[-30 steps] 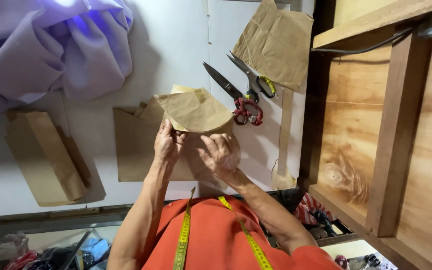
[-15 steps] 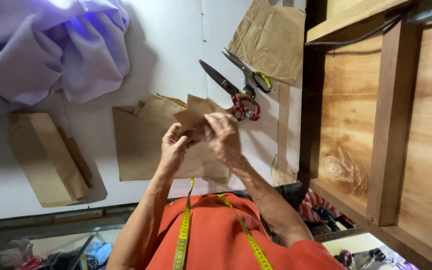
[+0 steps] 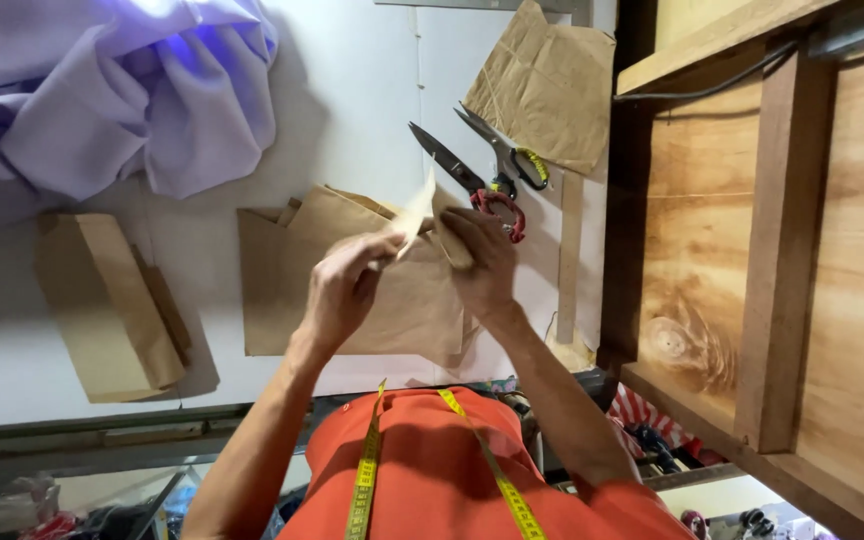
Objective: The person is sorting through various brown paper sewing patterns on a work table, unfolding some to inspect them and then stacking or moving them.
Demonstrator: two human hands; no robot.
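Both my hands hold one small brown paper piece (image 3: 418,212) up above the white table (image 3: 352,110). My left hand (image 3: 344,285) pinches its lower edge, and my right hand (image 3: 479,262) grips its right side. The piece is turned almost edge-on to the camera. Under my hands lies a stack of larger brown paper pieces (image 3: 292,290). A pair of scissors with red handles (image 3: 467,180) lies just beyond my right hand.
A second pair of scissors (image 3: 507,150) rests beside the first. More brown paper (image 3: 547,85) lies at the far right, a folded brown paper stack (image 3: 107,305) at the left, lilac cloth (image 3: 112,90) at the far left. A wooden shelf unit (image 3: 772,250) stands right. A yellow measuring tape (image 3: 364,470) hangs round my neck.
The paper piece, held flat and wide a second ago, has been turned up edge-on. My hands have shifted right and further from my body, nearer the scissors.
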